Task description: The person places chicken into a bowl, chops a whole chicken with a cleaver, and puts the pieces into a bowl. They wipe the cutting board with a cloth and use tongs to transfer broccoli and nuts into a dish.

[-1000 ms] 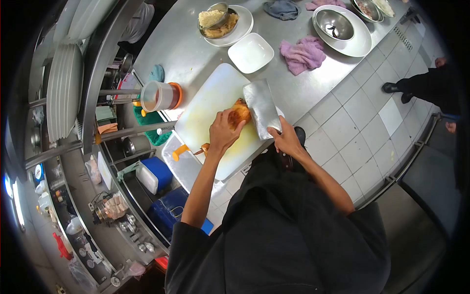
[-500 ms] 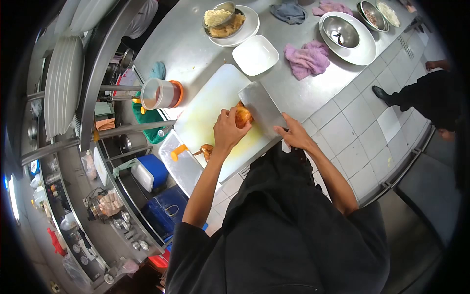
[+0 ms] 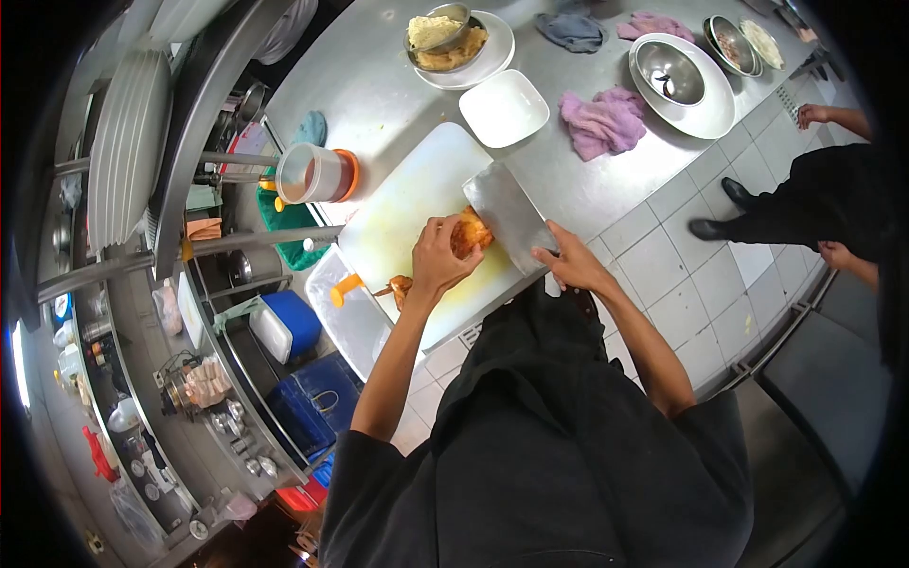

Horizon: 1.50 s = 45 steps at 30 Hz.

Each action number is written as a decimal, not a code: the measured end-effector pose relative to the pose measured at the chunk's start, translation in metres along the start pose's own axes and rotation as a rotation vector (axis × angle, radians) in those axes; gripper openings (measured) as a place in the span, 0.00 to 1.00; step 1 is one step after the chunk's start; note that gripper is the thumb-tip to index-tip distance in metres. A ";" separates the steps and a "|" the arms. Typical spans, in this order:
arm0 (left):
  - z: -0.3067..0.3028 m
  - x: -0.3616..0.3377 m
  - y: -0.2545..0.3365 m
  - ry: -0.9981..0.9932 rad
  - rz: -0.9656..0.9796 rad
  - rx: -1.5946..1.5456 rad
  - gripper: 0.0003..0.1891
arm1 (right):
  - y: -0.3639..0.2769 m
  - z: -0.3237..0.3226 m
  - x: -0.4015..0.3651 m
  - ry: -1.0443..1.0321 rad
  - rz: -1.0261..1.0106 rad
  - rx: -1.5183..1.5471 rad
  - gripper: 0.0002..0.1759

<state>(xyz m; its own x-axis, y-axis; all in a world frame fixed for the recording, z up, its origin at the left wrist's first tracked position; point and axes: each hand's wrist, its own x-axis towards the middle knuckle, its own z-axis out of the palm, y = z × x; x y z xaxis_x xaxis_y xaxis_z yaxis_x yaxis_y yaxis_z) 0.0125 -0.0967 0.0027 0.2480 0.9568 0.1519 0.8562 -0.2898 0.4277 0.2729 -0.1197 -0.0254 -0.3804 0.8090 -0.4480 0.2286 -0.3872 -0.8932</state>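
My left hand point(image 3: 442, 257) grips a browned piece of roast chicken point(image 3: 470, 230) on the white cutting board point(image 3: 386, 222). In my right hand point(image 3: 574, 257) is a cleaver point(image 3: 509, 216), its broad metal blade lying right against the chicken's right side. The blade's lower edge is hidden from this angle. Near the board's lower left edge, by my left wrist, lies a smaller browned piece point(image 3: 399, 290).
A white square dish point(image 3: 504, 109) and a purple cloth point(image 3: 602, 123) sit beyond the board on the steel table point(image 3: 374, 47). To its left stands a plastic tub point(image 3: 308, 174) with an orange rim. Another person point(image 3: 805, 208) stands on the tiled floor at right.
The person at right has come further into view, with both feet showing. My hands, the cleaver and the chicken keep nearly the same places; the whole view has shifted slightly.
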 end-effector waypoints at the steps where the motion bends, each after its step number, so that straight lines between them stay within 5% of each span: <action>1: 0.000 -0.002 0.001 -0.001 -0.003 -0.001 0.24 | -0.002 0.002 0.000 -0.009 -0.002 -0.007 0.38; 12: 0.004 -0.005 0.006 0.077 -0.161 -0.066 0.25 | -0.026 0.038 0.023 0.010 -0.017 -0.106 0.36; 21: 0.004 -0.001 -0.013 0.074 -0.320 -0.217 0.24 | -0.046 0.073 0.041 0.103 -0.086 -0.142 0.26; 24: -0.005 0.000 -0.015 0.055 -0.402 -0.305 0.23 | -0.049 0.084 0.025 0.027 0.056 -0.173 0.19; 26: -0.004 -0.001 -0.021 0.066 -0.410 -0.362 0.23 | -0.022 0.105 0.033 0.240 -0.291 -0.382 0.15; 30: -0.011 -0.004 -0.043 0.065 -0.568 -0.525 0.21 | -0.038 0.141 0.044 0.186 -0.110 -0.481 0.17; 34: -0.021 -0.015 -0.067 0.006 -0.630 -0.660 0.19 | -0.027 0.156 0.046 0.222 -0.229 -0.693 0.15; 36: -0.029 -0.007 -0.083 -0.040 -0.576 -0.673 0.17 | -0.025 0.160 0.047 0.242 -0.259 -0.750 0.15; 38: -0.060 0.020 -0.071 0.254 -0.302 -0.225 0.16 | -0.023 0.162 0.049 0.265 -0.281 -0.808 0.15; 40: -0.097 0.064 -0.038 0.535 0.000 -0.308 0.14 | -0.019 0.163 0.047 0.280 -0.357 -0.824 0.18; 43: -0.127 0.111 0.012 0.524 0.323 -0.265 0.13 | -0.027 0.163 0.049 0.232 -0.265 -0.857 0.20; 45: -0.092 0.117 0.001 0.389 0.434 -0.150 0.16 | -0.031 0.164 0.052 0.239 -0.255 -0.878 0.19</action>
<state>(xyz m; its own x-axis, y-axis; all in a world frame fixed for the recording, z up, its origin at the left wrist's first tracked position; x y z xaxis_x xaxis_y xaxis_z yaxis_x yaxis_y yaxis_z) 0.0010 0.0131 0.1032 0.3521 0.6794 0.6438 0.6335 -0.6793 0.3704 0.0989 -0.1385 -0.0271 -0.3407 0.9302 -0.1366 0.7936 0.2067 -0.5722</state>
